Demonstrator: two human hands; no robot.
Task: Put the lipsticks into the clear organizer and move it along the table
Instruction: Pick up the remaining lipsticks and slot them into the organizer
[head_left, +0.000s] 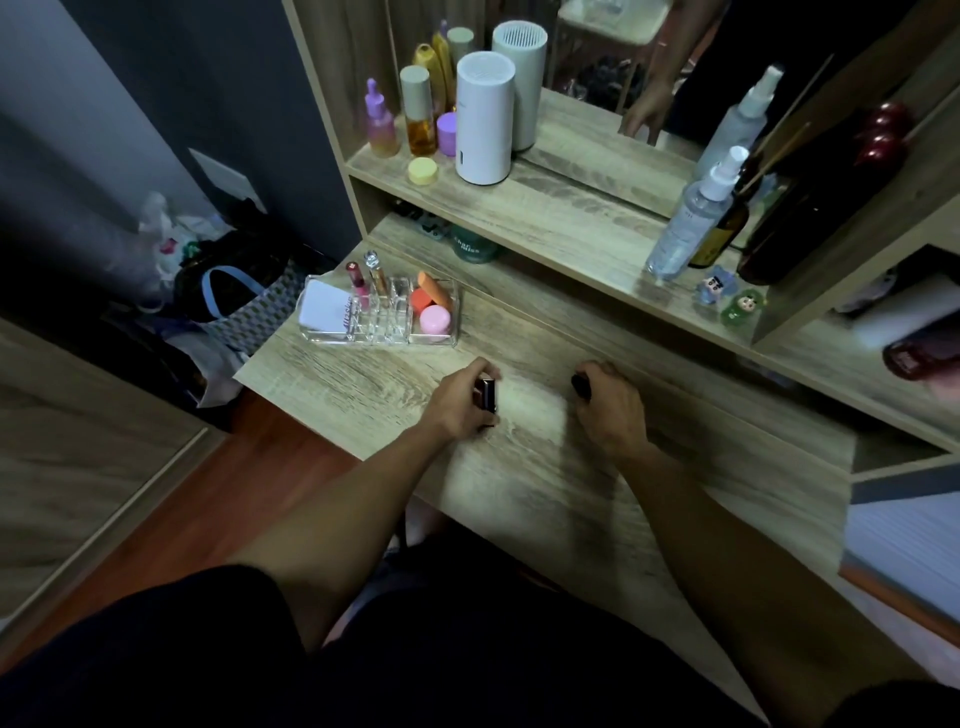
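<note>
Bare hands (462, 402) (610, 410), glossy dark lipstick tubes (487, 395) (581, 385)

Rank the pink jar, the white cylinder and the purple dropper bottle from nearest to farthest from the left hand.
From the left hand:
1. pink jar, in the clear organizer's right compartment on the table.
2. white cylinder, on the shelf above.
3. purple dropper bottle, at the shelf's far left end.

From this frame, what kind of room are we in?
Most likely a bedroom vanity: a mirror over a wooden table, skincare bottles on the shelf, and a clear organizer holding makeup.
</note>
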